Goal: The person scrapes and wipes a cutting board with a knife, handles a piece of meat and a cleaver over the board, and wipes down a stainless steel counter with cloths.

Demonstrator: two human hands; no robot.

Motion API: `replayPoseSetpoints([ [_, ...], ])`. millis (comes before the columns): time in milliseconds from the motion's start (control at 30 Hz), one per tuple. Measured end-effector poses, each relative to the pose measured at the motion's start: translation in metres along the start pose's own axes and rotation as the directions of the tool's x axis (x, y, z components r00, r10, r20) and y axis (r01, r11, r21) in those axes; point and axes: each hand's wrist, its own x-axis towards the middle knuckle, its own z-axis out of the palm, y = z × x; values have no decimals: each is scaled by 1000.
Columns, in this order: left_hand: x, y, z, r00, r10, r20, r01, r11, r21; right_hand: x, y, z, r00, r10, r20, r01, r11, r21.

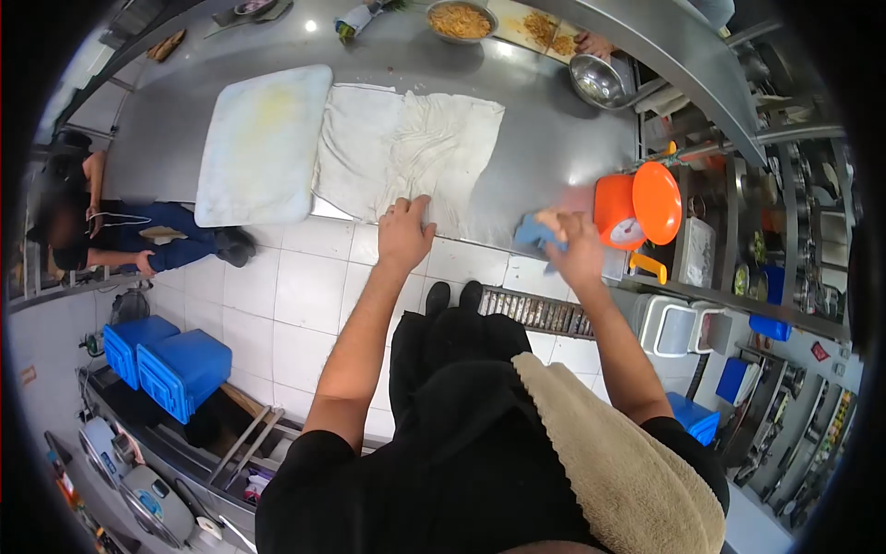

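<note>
My left hand (406, 233) rests at the near edge of the metal table, its fingers spread on the lower edge of a wrinkled white cloth (406, 138). That cloth lies spread out, with its left side against a white cutting board (268, 143). On the right, my right hand (574, 247) is closed around a blue cloth (535, 231) at the table's edge; this area is slightly blurred. Just right of it stands an orange kitchen scale (620, 214) with a round dial and an orange pan (656, 203).
Along the far side are a bowl of shredded orange food (460, 20) and a steel bowl (598, 81), with another person's hand (595, 44) beside it. A person (111, 222) sits at left. Blue bins (185, 369) stand behind on the left; shelving (784, 231) lines the right.
</note>
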Motion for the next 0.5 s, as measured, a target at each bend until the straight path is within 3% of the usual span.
replayPoseSetpoints([
  [100, -5, 2, 1, 1000, -3, 5, 3, 1000, 3, 23, -1, 31, 983, 169, -71, -173, 983, -58],
  [200, 3, 4, -4, 1000, -2, -7, 2, 1000, 21, 7, 2, 50, 996, -10, -84, 2, 996, -93],
  [233, 0, 7, -6, 1000, -9, 7, 9, 1000, 12, 3, 6, 50, 999, -38, -14, 38, 998, -41],
  [300, -4, 13, -10, 999, -30, 30, 31, 999, -20, -9, 5, 46, 995, -97, -27, 98, 995, 26],
  [400, -1, 12, -25, 998, -9, -61, 9, 1000, 1, -17, -2, 13, 990, -127, 66, 124, 991, 50],
  [500, 0, -26, -42, 891, -191, -413, 140, 979, -150, -20, 0, 8, 969, -77, 234, 81, 997, -7],
])
